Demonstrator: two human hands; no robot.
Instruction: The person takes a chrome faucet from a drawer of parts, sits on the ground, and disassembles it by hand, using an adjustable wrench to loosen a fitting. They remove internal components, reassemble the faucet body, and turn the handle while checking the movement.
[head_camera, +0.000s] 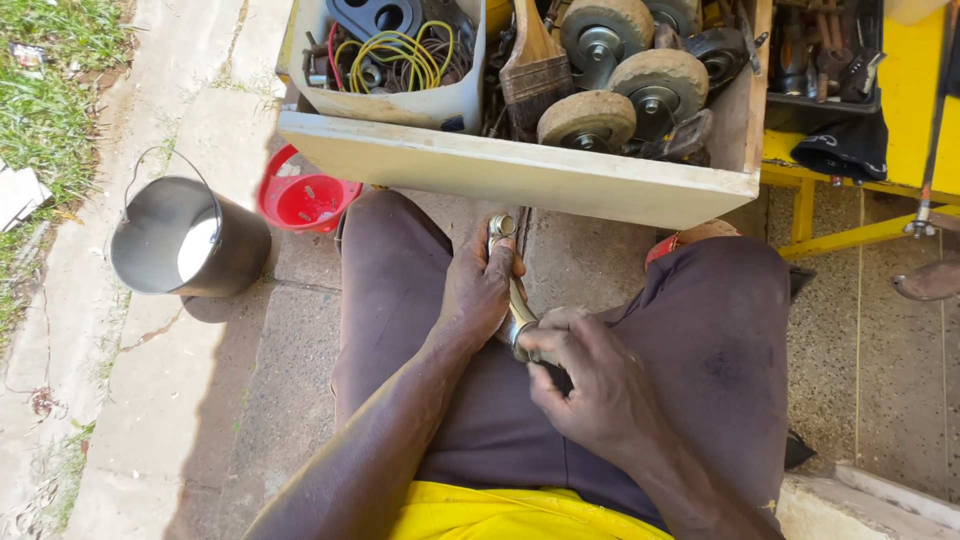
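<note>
I sit with my knees apart in dark brown trousers. My left hand (478, 290) grips the upper part of a metal crank-like bar (503, 228), whose ringed end sticks out above my fingers. My right hand (590, 385) holds the lower end of the same bar over my lap, fingers curled round a ring-shaped fitting (520, 335). Both hands are closed on it.
A wooden box (520, 170) before my knees holds worn caster wheels (640, 80), a brush and a tub with yellow wire (400, 55). A grey bucket (185, 240) and a red container (300, 200) stand at left. A yellow metal frame (850, 235) is at right.
</note>
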